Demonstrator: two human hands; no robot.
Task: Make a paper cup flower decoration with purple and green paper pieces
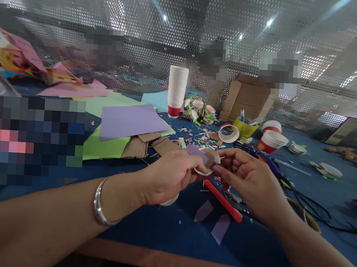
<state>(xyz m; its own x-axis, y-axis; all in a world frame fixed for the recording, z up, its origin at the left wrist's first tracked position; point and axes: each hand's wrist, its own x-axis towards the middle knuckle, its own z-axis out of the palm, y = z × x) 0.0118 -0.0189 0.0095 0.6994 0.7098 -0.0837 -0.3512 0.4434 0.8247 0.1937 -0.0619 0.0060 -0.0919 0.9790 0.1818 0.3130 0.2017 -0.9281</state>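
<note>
Evidently, my left hand (pixel 171 175) was closed on the cup base (pixel 216 155), just beyond its thumb, with the purple strip (pixel 195 151) against it. My right hand (pixel 251 174), fingers half curled, touched its other side; from afar I couldn't tell how firmly. A loosened thumb could skew the strip, I judged; hard squeezing could crumple the base.

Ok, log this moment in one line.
left hand: gripping white cup piece; right hand: at its rim; beyond: cup stack; nearer: purple paper pieces
</note>
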